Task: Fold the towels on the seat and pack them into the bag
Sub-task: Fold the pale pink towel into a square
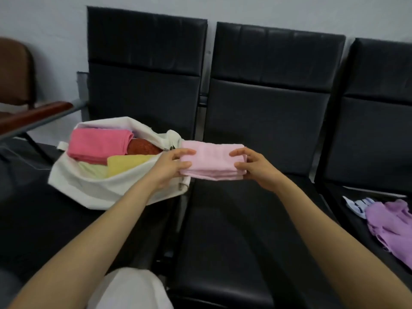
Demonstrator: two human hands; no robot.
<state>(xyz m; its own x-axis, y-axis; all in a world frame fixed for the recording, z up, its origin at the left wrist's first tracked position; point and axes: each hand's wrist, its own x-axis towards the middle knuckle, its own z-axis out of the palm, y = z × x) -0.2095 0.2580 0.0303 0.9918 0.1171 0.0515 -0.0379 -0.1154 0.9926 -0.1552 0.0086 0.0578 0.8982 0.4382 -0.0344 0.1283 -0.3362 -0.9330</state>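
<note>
Lying open on the left seat (33, 219), the white bag (89, 190) has four folded towels that show clearly: a pink towel (98, 143) on top, a red towel (142, 148) beside it, a yellow towel (127, 162) and a green towel (93, 169) at the front. A lilac edge (111, 128) shows at the back, but I cannot tell what it is. One pale towel (211, 159), folded into a flat stack, is held in the air over the middle seat (234, 230), just right of the bag; its long axis runs left to right. The left hand (169, 166) pinches its left end and the right hand (256, 168) pinches its right end, thumbs on top, fingers curled under. Two unfolded cloths lie on the right seat (347, 219): a purple towel (390, 221) and a blue cloth (359, 205), touching.
</note>
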